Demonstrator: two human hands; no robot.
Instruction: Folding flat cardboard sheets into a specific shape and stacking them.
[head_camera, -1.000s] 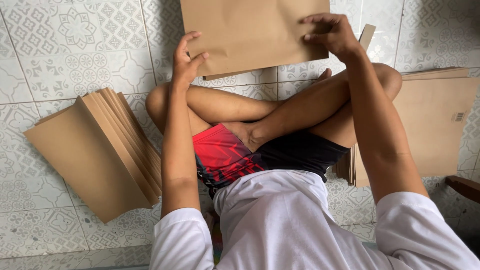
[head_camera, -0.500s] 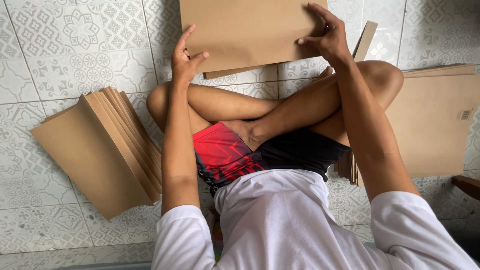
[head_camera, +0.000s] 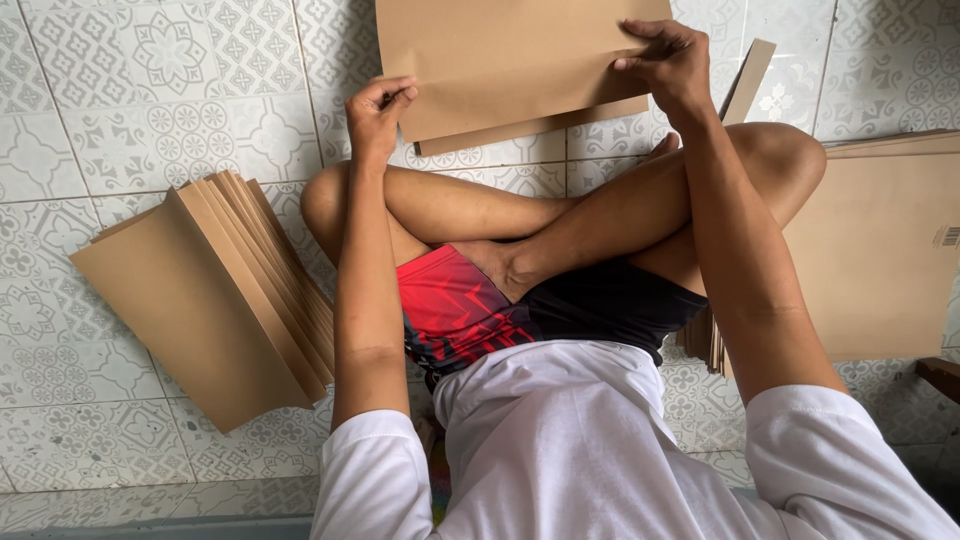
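I sit cross-legged on a patterned tiled floor. In front of my knees a brown paper sheet (head_camera: 500, 60) is folded over, its lower flap showing beneath the upper layer. My left hand (head_camera: 375, 115) pinches the sheet's lower left corner. My right hand (head_camera: 670, 60) grips its right edge, fingers curled over the top layer. The sheet's far part runs out of the top of the view.
A fanned stack of folded brown paper pieces (head_camera: 215, 290) lies on the floor to my left. A pile of flat brown sheets (head_camera: 880, 250) lies to my right, partly under my knee. A narrow brown strip (head_camera: 745, 80) sticks up behind my right hand. A dark wooden piece (head_camera: 940, 375) sits at the right edge.
My left hand went from resting flat-fingered beside the sheet to pinching its corner. My right hand closed tighter on the right edge. The sheet's lower edge has tilted and lifted slightly.
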